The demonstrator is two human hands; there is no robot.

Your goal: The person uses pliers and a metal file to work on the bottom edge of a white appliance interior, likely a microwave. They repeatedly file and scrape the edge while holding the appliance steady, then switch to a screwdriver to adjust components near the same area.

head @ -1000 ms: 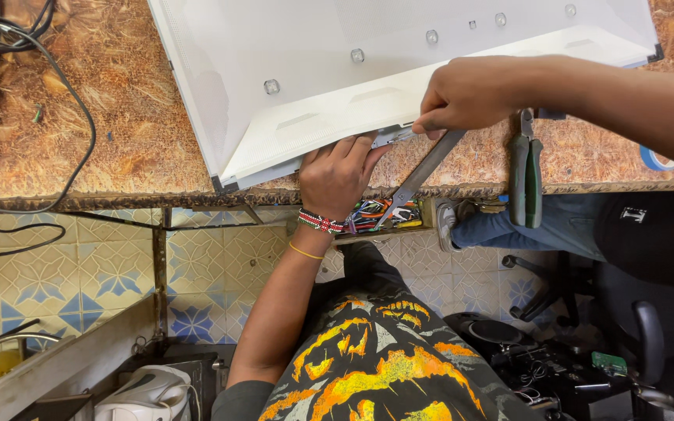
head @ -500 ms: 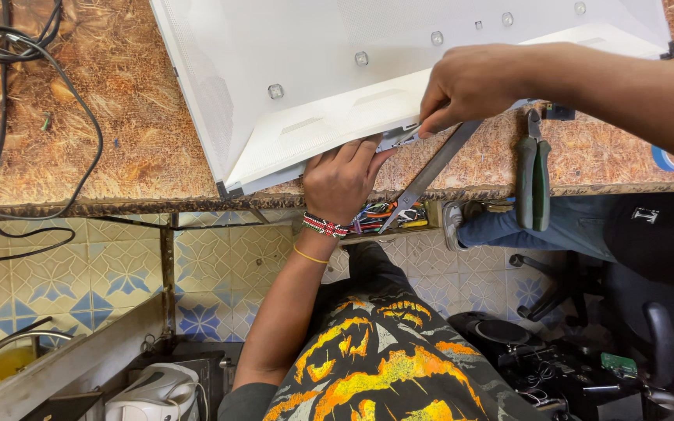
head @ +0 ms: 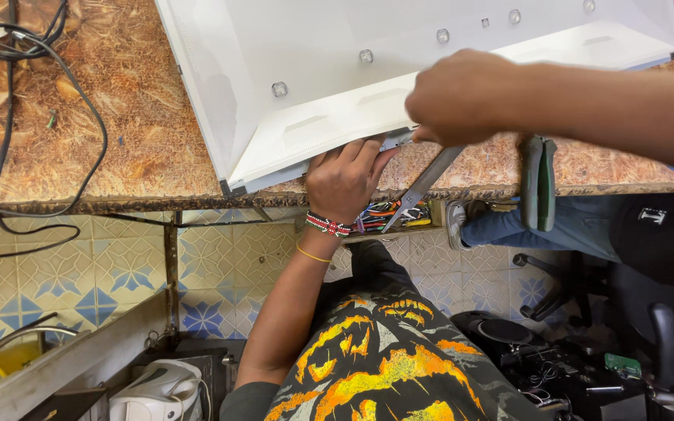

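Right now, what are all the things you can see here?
panel: one, white, on the table
round studs: several, clear, in a row on the panel
table: one, mottled brown top
cables: a few, black, far left of the table
pliers: one, green-handled, at the table's front edge
wires: a bunch, many colours, under the table edge
floor tiles: many, cream and blue
another person's leg: one, blue jeans, grey shoe
left hand: fingers on the panel's near edge, bracelets at the wrist
right hand: gripping a grey metal tool
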